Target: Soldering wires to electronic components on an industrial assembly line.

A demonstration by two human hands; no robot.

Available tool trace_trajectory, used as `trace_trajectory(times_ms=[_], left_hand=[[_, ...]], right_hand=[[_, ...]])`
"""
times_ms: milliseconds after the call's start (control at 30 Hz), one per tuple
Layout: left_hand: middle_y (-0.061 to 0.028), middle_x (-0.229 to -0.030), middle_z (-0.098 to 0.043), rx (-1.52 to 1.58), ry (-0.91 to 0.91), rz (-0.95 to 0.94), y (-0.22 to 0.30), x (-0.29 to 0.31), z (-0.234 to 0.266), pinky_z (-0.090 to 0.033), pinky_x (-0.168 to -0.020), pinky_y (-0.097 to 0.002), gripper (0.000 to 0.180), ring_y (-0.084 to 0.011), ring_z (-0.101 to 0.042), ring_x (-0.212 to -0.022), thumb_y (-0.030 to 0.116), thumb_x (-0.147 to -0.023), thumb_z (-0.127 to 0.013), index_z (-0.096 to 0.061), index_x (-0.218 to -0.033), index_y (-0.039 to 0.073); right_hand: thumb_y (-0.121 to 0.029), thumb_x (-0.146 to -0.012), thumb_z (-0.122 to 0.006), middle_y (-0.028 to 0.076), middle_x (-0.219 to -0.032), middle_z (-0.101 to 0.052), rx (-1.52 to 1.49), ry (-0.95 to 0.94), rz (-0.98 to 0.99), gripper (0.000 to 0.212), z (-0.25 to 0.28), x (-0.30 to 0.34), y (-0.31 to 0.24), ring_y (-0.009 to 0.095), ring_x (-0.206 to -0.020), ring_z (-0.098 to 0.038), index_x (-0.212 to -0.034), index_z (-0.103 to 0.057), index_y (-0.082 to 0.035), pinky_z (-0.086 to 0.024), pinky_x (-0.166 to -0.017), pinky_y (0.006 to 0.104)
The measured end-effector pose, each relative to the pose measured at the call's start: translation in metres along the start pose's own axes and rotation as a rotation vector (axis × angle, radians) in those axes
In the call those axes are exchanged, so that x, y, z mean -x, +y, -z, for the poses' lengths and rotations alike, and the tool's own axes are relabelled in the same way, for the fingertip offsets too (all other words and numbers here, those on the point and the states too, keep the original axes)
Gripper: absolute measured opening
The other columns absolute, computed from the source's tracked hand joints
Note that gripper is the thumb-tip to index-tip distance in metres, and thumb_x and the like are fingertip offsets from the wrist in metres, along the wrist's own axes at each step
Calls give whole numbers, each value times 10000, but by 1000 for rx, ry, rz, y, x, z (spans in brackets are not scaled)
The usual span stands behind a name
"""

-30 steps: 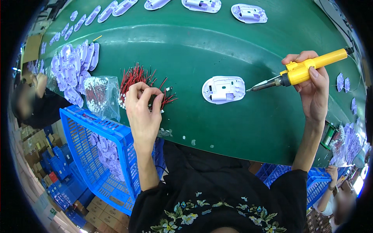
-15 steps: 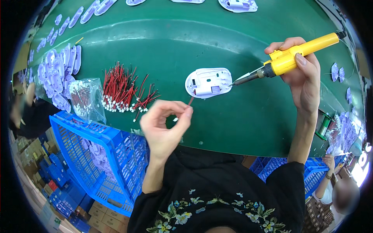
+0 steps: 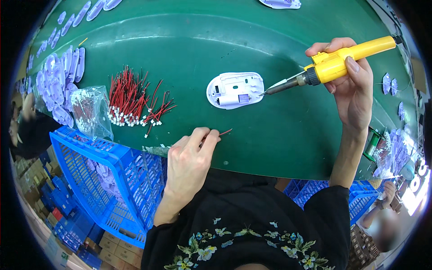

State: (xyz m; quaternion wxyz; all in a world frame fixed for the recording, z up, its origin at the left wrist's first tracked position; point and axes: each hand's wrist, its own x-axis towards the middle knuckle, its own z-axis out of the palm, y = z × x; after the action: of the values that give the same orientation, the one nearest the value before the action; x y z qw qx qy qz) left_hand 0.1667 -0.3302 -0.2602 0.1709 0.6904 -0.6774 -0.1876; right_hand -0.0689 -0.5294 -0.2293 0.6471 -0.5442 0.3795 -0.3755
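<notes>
My left hand [image 3: 191, 153] is closed near the front edge of the table, its back turned upward. Between thumb and fingers it pinches a red wire [image 3: 226, 132], whose free end sticks out to the right; the rest is hidden by the fingers. My right hand [image 3: 353, 85] grips a yellow soldering iron [image 3: 335, 67] with a dark, pointed tip slanting down to the left. That tip is at the right end of a white oval plastic shell [image 3: 229, 98], which lies with its inside up; whether they touch I cannot tell.
Left of the shell lie a pile of red wires with white connectors [image 3: 128, 96], a clear bag [image 3: 92, 114] and stacked lilac shells [image 3: 54, 85]. Blue crates [image 3: 119, 164] stand below the table edge. A green solder spool [image 3: 372, 145] is at the right. Other people sit at both sides.
My left hand has dropped toward the table edge and rolled over, so its back now faces up. The wire end has swung to point right. My right hand keeps nearly the same pose.
</notes>
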Motion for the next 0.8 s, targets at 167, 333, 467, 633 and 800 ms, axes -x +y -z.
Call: trace_trajectory(times_ms=[167,333,467,633,800], left_hand=[[-106,-899,-710,440,157,54,2,-11,-4,-550,-691,-335,145,-249,-701,-763,-54,-785,-758,-720,-911,8],[-77,-822,-728,419,524,103,19,-36,-48,-495,-706,-299,200,-189,-620,-788,-57,-741,-819,-771,-928,-3],[-62,-812,-728,480,546,122,22,-37,-61,-481,-690,-290,193,-173,-607,-781,-60,-744,-820,-774,-923,-6],[-64,-811,-729,500,541,147,19,-34,-62,-478,-690,-290,196,-173,-607,-780,-67,-743,-815,-774,-926,-11],[-67,-819,-733,495,519,115,17,-33,-61,-477,-694,-293,195,-174,-607,-783,-72,-743,-812,-773,-926,-15]], right_hand=[[-265,-959,-545,229,-1046,-699,1,-2,4,307,-1,-1,0,92,-636,-499,-1118,-597,-7,-434,-571,222],[-234,-961,-533,207,-1022,-712,31,-25,-31,273,-1,-6,13,85,-641,-536,-1093,-604,-7,-449,-562,208],[-231,-964,-549,189,-1022,-715,50,-33,-71,257,-5,-6,19,81,-637,-533,-1089,-601,-12,-454,-567,207],[-217,-963,-570,176,-1024,-716,55,-45,-92,238,-7,-7,26,77,-635,-530,-1089,-597,-17,-450,-566,206],[-211,-963,-573,173,-1021,-716,59,-42,-96,234,-5,-7,29,75,-635,-531,-1090,-597,-16,-447,-565,206]])
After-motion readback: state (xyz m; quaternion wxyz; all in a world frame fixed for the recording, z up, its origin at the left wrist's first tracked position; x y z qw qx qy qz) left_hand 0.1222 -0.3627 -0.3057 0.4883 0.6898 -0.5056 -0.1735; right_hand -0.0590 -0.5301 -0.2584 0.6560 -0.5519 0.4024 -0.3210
